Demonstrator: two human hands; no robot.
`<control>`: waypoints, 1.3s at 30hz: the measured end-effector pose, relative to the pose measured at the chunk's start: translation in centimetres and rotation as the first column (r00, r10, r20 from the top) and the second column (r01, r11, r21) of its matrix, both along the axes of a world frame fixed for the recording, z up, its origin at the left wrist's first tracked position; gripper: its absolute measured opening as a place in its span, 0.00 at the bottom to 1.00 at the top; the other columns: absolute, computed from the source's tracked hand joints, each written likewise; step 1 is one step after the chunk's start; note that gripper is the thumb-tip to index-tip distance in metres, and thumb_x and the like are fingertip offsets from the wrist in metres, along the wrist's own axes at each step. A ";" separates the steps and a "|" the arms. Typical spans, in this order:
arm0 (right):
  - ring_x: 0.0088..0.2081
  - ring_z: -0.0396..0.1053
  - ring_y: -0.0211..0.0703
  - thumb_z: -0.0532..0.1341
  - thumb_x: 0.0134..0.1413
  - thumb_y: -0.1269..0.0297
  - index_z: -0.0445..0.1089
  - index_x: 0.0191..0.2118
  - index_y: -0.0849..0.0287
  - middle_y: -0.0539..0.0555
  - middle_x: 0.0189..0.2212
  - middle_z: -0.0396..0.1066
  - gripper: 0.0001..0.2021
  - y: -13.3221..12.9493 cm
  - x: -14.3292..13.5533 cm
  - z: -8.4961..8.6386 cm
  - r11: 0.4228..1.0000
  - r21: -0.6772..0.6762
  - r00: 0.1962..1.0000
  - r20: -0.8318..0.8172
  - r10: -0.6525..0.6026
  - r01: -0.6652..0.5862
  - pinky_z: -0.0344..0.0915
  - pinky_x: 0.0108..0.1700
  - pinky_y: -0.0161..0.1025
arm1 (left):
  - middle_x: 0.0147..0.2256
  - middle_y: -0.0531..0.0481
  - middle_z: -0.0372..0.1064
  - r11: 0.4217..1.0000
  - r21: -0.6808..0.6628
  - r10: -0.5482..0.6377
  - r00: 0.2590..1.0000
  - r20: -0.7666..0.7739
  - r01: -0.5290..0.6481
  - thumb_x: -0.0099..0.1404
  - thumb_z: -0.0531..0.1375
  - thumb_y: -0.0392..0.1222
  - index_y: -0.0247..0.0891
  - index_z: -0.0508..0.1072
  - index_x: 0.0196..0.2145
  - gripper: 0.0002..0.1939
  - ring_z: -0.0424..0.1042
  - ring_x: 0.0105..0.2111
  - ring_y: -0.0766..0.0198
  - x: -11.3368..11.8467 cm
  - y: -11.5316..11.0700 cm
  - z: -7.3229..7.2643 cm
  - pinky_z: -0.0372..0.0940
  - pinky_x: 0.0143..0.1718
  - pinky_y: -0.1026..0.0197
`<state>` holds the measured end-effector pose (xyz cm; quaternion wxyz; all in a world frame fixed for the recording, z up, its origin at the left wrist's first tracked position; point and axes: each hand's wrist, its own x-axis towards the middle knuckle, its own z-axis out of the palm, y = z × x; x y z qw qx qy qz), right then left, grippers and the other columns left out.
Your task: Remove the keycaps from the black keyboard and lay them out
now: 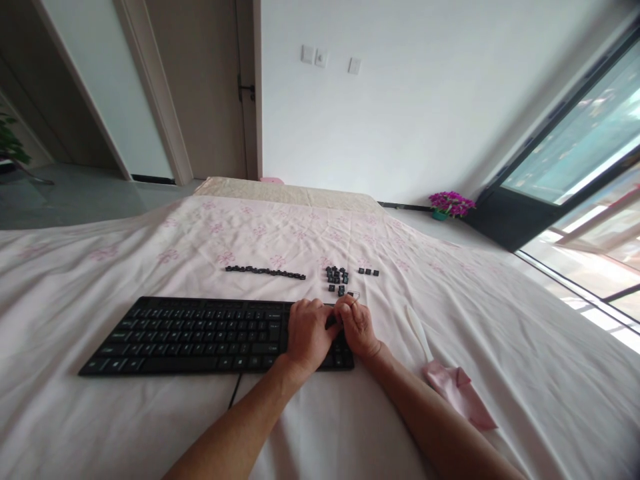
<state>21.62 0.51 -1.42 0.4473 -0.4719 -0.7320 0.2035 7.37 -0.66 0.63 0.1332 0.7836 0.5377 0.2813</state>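
A black keyboard (200, 337) lies on the pink flowered cloth, its right end partly covered by my hands. My left hand (309, 333) is over that end, fingers bent and meeting those of my right hand; whatever is between its fingertips is hidden. My right hand (356, 327) is closed around a small wire keycap puller (354, 295), whose wire end sticks up past the fingers. Beyond the keyboard are loose black keycaps: a long row (265, 271), a cluster (337, 275) just past my hands, and a short row of three (369, 272).
To the right lie a white handled tool (418, 333) and a folded pink cloth (463, 393). The keyboard cable (235, 391) runs toward me. The wrinkled bed cover (125, 427) spreads all around. Purple flowers (451, 203) stand by the far wall.
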 end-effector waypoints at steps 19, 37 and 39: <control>0.31 0.64 0.42 0.46 0.65 0.58 0.62 0.29 0.56 0.53 0.27 0.63 0.16 -0.4 0.1 0.0 0.991 0.133 0.984 -0.171 0.052 -0.029 0.63 0.39 0.42 | 0.26 0.50 0.73 0.993 0.020 -0.119 0.993 -0.024 0.120 0.63 0.57 0.52 0.41 0.74 0.26 0.14 0.70 0.33 0.58 1.0 2.4 -0.6 0.57 0.40 0.56; 0.25 0.60 0.37 0.47 0.66 0.62 0.67 0.32 0.58 0.52 0.30 0.66 0.15 -0.5 -0.1 0.3 0.988 0.131 0.957 -0.287 -0.037 0.078 0.63 0.35 0.40 | 0.35 0.53 0.69 0.987 -0.044 -0.133 0.931 0.340 0.157 0.56 0.62 0.33 0.42 0.73 0.36 0.10 0.69 0.36 0.64 0.8 2.3 -1.5 0.62 0.38 0.63; 0.27 0.62 0.37 0.47 0.65 0.62 0.68 0.33 0.58 0.53 0.31 0.68 0.15 -0.5 0.0 0.4 0.987 0.148 0.964 -0.265 -0.027 0.068 0.64 0.36 0.40 | 0.35 0.54 0.70 0.984 -0.066 -0.130 0.920 0.369 0.166 0.56 0.62 0.32 0.42 0.72 0.36 0.10 0.70 0.35 0.64 0.9 2.3 -1.5 0.62 0.38 0.63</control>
